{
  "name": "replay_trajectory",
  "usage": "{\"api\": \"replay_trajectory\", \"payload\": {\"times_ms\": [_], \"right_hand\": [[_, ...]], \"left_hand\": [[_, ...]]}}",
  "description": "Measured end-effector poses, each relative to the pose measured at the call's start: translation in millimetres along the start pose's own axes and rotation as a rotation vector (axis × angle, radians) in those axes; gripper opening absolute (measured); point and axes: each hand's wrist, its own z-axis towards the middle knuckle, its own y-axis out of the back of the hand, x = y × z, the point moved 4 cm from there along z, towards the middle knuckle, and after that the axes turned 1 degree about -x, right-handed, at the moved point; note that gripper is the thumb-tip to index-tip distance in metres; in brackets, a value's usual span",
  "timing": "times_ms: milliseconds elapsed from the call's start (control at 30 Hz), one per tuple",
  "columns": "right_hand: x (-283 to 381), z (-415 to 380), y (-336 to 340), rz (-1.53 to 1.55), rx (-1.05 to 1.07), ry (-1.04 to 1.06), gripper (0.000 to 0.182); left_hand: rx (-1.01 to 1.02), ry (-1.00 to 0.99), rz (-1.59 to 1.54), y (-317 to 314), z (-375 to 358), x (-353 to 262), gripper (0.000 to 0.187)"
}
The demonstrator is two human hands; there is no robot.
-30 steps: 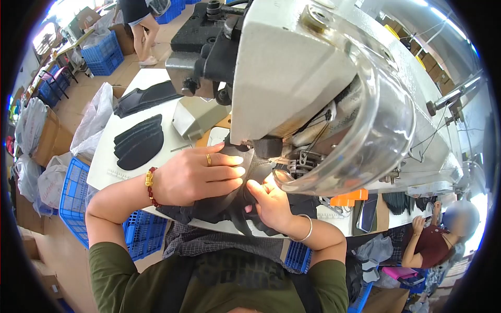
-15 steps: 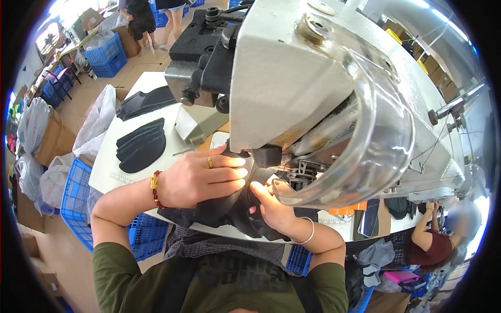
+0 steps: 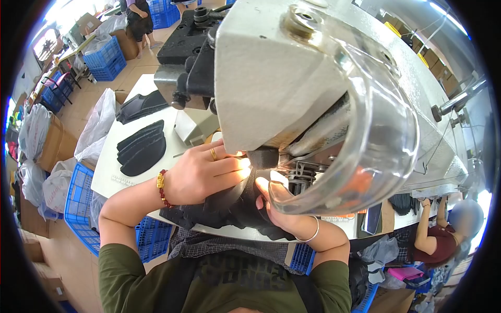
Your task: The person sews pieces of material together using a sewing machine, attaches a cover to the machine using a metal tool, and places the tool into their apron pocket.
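Black fabric [image 3: 229, 201] lies bunched at the front of a white sewing machine [image 3: 282, 68], running in under its head. My left hand [image 3: 201, 172] rests on the fabric left of the needle area, its fingers stretched out side by side and pressing down. Close to the needle area, my right hand [image 3: 284, 208] pinches the fabric's right side between thumb and fingers. A clear plastic guard [image 3: 389, 130] partly covers the right fingertips. The needle itself is hidden behind the machine head.
Stacked black cut pieces [image 3: 141, 148] lie on the white table [image 3: 112, 167] at left. A blue crate [image 3: 81, 208] stands beside it. A phone [image 3: 372, 219] lies at right. One person [image 3: 438, 237] sits far right; another [image 3: 138, 21] stands at the back.
The view has shifted slightly, so the machine head sits further left. My hands remain on the fabric, and its part between them has turned a little under the machine head.
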Motion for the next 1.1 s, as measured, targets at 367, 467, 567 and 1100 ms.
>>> {"api": "replay_trajectory", "payload": {"times_ms": [367, 467, 567, 1100], "right_hand": [[56.6, -0.2, -5.2, -0.728, 0.033, 0.801, 0.016], [76.5, -10.4, 9.5, -0.929, 0.034, 1.020, 0.016], [94.8, 1.1, 2.8, -1.129, 0.037, 1.238, 0.016], [91.2, -11.5, -26.8, -1.316, 0.131, 1.666, 0.013]], "left_hand": [[-0.099, 0.072, -0.138, -14.7, -5.5, 11.7, 0.042], [-0.096, 0.141, -0.271, -19.5, -11.6, 17.1, 0.047], [-0.105, 0.127, -0.348, -22.9, -13.3, 22.0, 0.047], [-0.219, -0.006, -0.310, -13.3, -6.9, 17.9, 0.024]]}}
